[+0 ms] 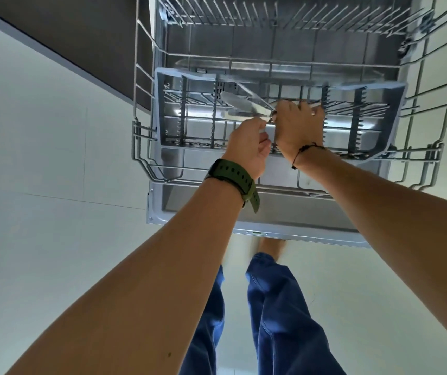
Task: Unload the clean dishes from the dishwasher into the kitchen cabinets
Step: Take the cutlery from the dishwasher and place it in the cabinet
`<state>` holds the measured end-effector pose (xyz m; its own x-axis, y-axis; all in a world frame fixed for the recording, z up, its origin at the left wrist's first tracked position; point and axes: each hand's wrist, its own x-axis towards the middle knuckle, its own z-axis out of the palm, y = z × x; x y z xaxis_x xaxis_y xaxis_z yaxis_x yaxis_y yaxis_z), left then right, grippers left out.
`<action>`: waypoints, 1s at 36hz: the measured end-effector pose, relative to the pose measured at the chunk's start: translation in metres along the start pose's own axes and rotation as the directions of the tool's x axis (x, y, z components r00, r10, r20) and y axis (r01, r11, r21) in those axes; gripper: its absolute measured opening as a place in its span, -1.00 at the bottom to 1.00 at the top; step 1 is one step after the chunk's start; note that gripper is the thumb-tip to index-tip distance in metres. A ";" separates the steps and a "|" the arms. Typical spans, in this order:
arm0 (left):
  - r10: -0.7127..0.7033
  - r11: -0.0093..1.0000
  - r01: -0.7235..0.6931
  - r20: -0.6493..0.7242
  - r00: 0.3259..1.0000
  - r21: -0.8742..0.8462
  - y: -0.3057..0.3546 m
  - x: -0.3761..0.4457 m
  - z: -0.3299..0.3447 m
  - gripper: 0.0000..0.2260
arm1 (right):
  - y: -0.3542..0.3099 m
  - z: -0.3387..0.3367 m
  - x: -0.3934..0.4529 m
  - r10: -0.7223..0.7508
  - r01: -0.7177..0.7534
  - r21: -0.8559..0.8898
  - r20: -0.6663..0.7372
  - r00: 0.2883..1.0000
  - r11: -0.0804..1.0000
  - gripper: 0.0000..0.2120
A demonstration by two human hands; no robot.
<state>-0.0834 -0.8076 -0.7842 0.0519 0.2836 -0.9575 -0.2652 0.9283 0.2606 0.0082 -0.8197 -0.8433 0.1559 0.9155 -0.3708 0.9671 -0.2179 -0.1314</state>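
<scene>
The dishwasher stands open with its grey cutlery tray (pixel 160 115) pulled out above the wire racks (pixel 140 147). A bunch of steel cutlery (pixel 240 104), blurred, sticks out to the left over the tray. My right hand (pixel 298 125) grips the cutlery handles, fingers curled round them. My left hand (pixel 249 147), with a green watch on the wrist, pinches the same bunch from below at its near end. Both hands meet over the middle of the tray.
The lowered dishwasher door (pixel 244 226) reaches toward my legs in blue trousers (pixel 273 307). A dark cabinet front (pixel 81 39) runs along the left of the machine. Pale floor tiles (pixel 41 185) lie on both sides. The upper wire rack (pixel 298 14) shows bare tines.
</scene>
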 end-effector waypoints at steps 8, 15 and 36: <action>0.077 0.997 -0.080 0.179 0.981 0.010 -0.007 -0.015 0.002 -0.87 | -0.001 -0.019 -0.020 -0.128 0.131 0.052 -0.062 0.990 0.990 -0.83; 0.196 0.968 -0.219 0.180 0.964 0.120 0.000 -0.048 -0.013 -0.88 | -0.025 -0.066 -0.055 -0.189 0.216 0.178 -0.156 0.969 0.960 -0.81; 0.602 0.775 -0.546 0.109 0.791 -0.319 0.062 -0.407 -0.092 -0.76 | -0.179 -0.350 -0.238 -0.314 0.135 0.918 -0.013 0.949 0.373 -0.80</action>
<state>-0.2091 -0.8879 -0.3894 -0.0140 0.8091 -0.5875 -0.5406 0.4882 0.6851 -0.1317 -0.8800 -0.4102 -0.1530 0.9418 -0.2993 0.1973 -0.2676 -0.9431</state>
